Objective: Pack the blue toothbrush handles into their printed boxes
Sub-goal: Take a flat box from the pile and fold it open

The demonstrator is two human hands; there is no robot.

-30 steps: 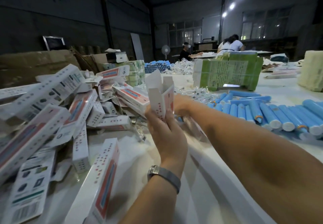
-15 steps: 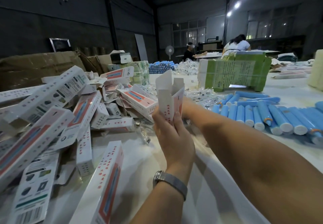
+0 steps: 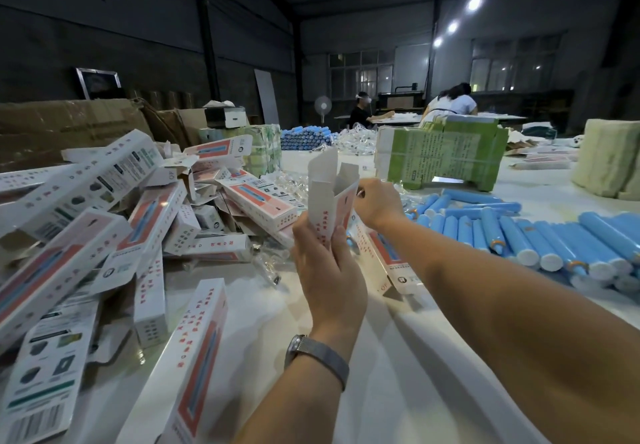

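Observation:
My left hand (image 3: 327, 270) grips an upright white printed box (image 3: 329, 197) by its lower part; the top flaps stand open. My right hand (image 3: 379, 202) is at the box's upper right edge, fingers curled against it. A row of blue toothbrush handles (image 3: 540, 235) with white caps lies on the white table (image 3: 398, 374) to the right. A heap of printed boxes (image 3: 104, 208) with red and blue panels covers the left side. One box (image 3: 194, 357) lies flat in front of my left arm.
A green strapped bundle of cartons (image 3: 446, 156) stands behind the handles, a pale yellow stack (image 3: 609, 156) at far right. Brown cardboard (image 3: 69, 124) lines the left back. More blue handles (image 3: 304, 138) and clear wrappers (image 3: 353, 140) lie farther away. Two persons (image 3: 450, 100) work at a far table.
My right hand has drawn back from behind the box to its upper right edge and is now in plain sight. The left hand keeps the box upright.

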